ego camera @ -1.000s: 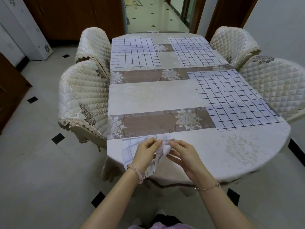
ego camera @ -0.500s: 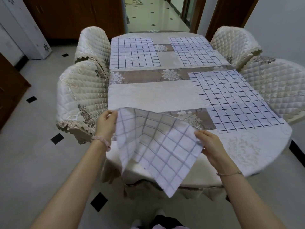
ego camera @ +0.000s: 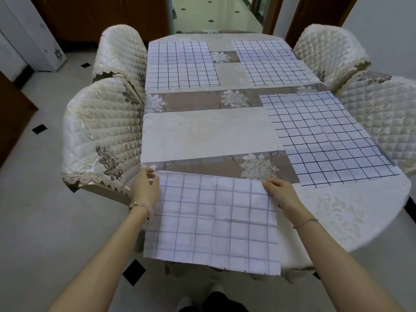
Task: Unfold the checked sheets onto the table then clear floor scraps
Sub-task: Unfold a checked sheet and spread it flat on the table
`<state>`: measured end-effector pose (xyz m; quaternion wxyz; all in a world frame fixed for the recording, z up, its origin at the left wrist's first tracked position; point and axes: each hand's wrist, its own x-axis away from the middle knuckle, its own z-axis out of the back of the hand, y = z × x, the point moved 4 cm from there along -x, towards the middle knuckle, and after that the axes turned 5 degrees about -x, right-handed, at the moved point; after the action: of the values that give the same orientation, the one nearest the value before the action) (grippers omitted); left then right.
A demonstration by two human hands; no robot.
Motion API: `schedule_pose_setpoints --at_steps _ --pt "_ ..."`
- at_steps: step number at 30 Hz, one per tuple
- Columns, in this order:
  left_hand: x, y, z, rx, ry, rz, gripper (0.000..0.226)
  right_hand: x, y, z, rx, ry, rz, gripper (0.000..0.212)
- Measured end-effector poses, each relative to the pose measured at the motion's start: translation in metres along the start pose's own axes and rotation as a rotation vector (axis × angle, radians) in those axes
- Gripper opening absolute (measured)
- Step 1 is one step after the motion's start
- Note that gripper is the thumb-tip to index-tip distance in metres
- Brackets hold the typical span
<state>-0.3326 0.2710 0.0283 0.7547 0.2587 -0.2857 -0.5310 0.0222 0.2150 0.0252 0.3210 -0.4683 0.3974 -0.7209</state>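
Head view: the checked sheet (ego camera: 216,219) is spread on the table's (ego camera: 202,131) near left end, far corners pinched by the left hand (ego camera: 145,188) and the right hand (ego camera: 281,194), one each.

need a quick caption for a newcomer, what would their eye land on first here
The pale checked sheet at the table's near end, its far corners pinched by the left hand and right hand. Then three darker-lined checked sheets lying flat beyond it, two at the far end, one mid right. Quilted cream chairs flank both sides.
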Motion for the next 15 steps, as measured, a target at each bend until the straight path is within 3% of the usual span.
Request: schedule_pose_setpoints --at_steps 2,7,10,15 --pt "0.017 0.004 -0.01 -0.21 0.036 -0.218 0.026 -0.006 0.007 0.0 0.001 0.011 -0.01 0.015" --pt "0.082 0.002 -0.046 -0.321 -0.22 -0.533 0.03 -0.009 0.016 0.007 -0.069 0.016 -0.099 0.026" --pt "0.109 -0.001 -0.052 -0.291 -0.257 -0.556 0.044 0.013 0.028 0.019 -0.152 -0.036 -0.221 0.024" --pt "0.14 0.015 -0.061 -0.209 -0.347 -0.543 0.035 0.081 0.059 0.029 -0.15 -0.163 -0.294 0.026"
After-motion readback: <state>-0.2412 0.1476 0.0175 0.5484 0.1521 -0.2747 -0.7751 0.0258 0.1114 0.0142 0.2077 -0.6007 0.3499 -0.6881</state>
